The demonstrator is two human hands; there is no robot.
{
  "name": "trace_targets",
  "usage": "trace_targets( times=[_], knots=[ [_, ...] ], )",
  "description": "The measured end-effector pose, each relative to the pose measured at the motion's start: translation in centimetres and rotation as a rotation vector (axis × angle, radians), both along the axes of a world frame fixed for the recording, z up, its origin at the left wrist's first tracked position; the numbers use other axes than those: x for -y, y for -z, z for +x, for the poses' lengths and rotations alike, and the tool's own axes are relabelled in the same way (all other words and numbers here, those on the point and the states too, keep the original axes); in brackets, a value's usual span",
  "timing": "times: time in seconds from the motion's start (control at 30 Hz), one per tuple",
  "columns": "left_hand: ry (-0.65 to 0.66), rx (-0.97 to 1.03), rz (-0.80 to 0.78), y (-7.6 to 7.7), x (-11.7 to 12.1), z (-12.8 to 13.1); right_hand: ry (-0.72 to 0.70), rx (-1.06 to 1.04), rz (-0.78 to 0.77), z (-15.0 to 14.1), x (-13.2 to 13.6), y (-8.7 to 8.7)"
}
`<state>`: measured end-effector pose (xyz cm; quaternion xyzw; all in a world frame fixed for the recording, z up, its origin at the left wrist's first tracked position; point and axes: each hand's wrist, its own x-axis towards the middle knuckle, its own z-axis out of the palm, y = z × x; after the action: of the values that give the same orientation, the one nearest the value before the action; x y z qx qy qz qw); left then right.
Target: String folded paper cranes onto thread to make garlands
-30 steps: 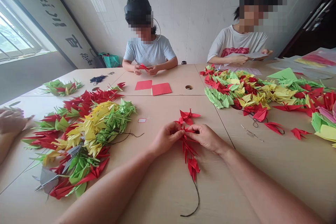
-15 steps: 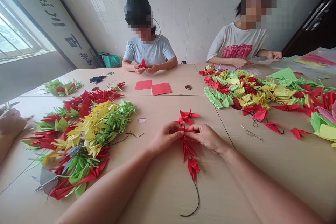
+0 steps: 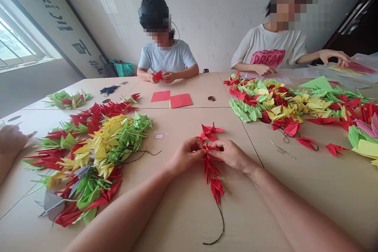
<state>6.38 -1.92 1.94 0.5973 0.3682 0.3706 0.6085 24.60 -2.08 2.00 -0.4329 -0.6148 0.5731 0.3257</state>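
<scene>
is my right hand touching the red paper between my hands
Touching: the head view shows the right hand pinching the red paper with thumb and finger.

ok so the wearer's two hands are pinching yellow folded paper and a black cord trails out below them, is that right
Not quite: the folded paper is red, not yellow, as the head view shows. The rest stands: the left hand and right hand are pinching it, and a black cord trails out below them.

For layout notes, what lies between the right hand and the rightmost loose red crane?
Head view: from the right hand outward, a table seam, then a needle-like piece, with another red crane farther back.
</scene>
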Motion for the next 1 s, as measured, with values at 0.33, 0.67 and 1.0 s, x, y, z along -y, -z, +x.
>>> trace_targets(
  times=[0.33,0.67,1.0],
  knots=[
    [0.034,0.031,0.031,-0.21,0.22,0.02,0.026,-0.045,-0.082,-0.09,0.18,-0.66],
    [-0.008,-0.074,0.086,0.24,0.15,0.15,-0.017,0.042,-0.022,0.11,-0.10,-0.15],
    [-0.026,-0.092,0.076,-0.13,0.46,0.45,-0.040,0.036,-0.018,0.00,0.05,-0.37]
  ],
)
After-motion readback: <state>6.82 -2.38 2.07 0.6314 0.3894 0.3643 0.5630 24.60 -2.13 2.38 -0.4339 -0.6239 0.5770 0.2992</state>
